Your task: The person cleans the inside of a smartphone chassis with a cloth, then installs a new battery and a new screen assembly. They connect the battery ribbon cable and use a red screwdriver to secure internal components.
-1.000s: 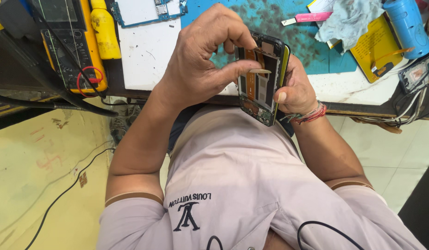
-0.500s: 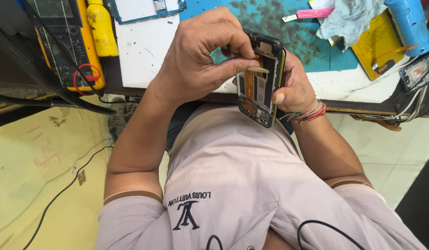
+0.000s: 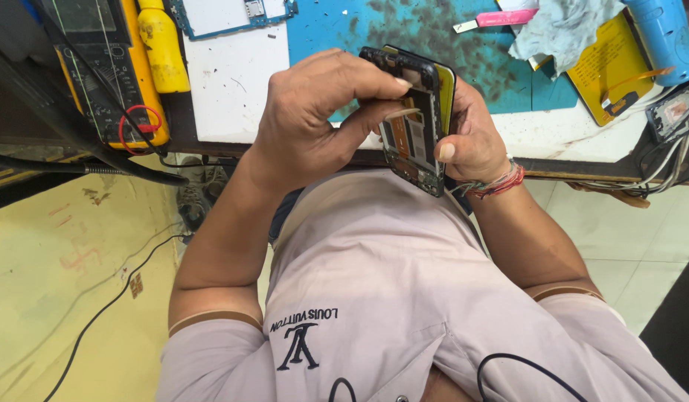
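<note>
**Opened phone, held in both hands**

Phone (image 3: 417, 130): back off, insides showing, tilted on edge over the counter's (image 3: 233, 97) near rim. Right hand (image 3: 471, 141) cups it from 3 o'clock, fingers clasped round the frame. Left hand (image 3: 315, 123) at 9 o'clock, fingers pinching its upper end. Yellow meter (image 3: 110, 74) at 10 o'clock; pink tool (image 3: 501, 18) and cloth (image 3: 560, 30) at 1 o'clock.

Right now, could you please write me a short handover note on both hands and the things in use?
Left hand: fingertips pinch the top of the opened black smartphone with exposed boards, thumb by a thin pale strip.
Right hand: grips the smartphone's far edge, tilted, at the bench edge.
Bench: blue work mat, yellow multimeter, pink-handled tool.
Done: back cover off.
Left: internals uncovered.
</note>
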